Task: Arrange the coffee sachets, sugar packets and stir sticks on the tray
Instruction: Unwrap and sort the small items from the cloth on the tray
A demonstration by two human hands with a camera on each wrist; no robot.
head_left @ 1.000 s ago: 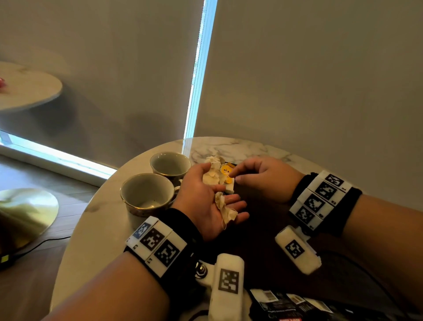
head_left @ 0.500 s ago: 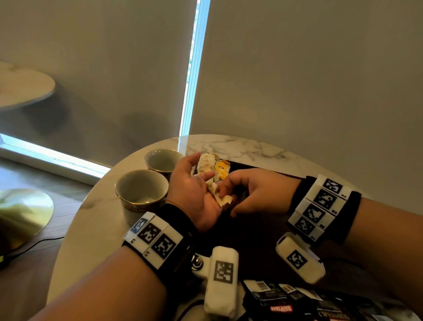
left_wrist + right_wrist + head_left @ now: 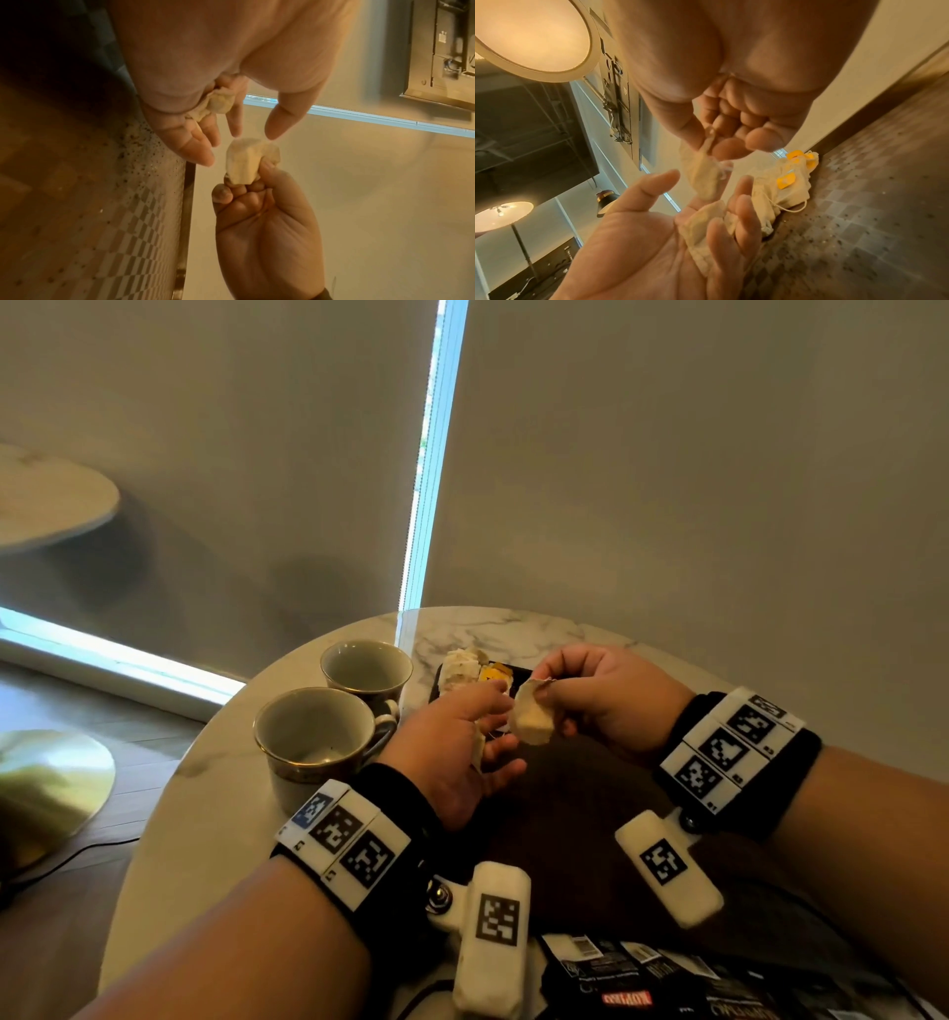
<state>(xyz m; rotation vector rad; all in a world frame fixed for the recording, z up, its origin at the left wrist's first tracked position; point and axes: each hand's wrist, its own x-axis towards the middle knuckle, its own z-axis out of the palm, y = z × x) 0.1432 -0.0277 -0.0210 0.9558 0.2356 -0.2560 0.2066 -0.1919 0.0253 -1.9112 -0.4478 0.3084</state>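
Cream paper sachet (image 3: 534,724), soft and pouch-shaped, hangs from the right hand (image 3: 611,701), pinched at its top edge between thumb and curled fingertips (image 3: 727,150); it sits just above the left hand (image 3: 457,757) and between the two hands, over the dark tray (image 3: 565,814). Left hand is palm-up and spread, fingers relaxed and nearly straight; a second crumpled cream sachet (image 3: 703,231) lies across its palm and inner fingers, resting there rather than gripped, as the right wrist view shows. In the left wrist view the left thumb tip and fingertips stand close to the held sachet; whether they touch it cannot be told. Beyond both hands, at the far end of the tray, lies a small heap of cream sachets with yellow tags and strings (image 3: 782,182). To the left of the left hand stand two pale ceramic cups with gold rims (image 3: 318,737), side by side on the white marble tabletop (image 3: 205,814), the nearer cup's handle just beside the left hand. Nearer than the wrists, at the near edge, lie black printed packets (image 3: 642,978), overlapping one another.
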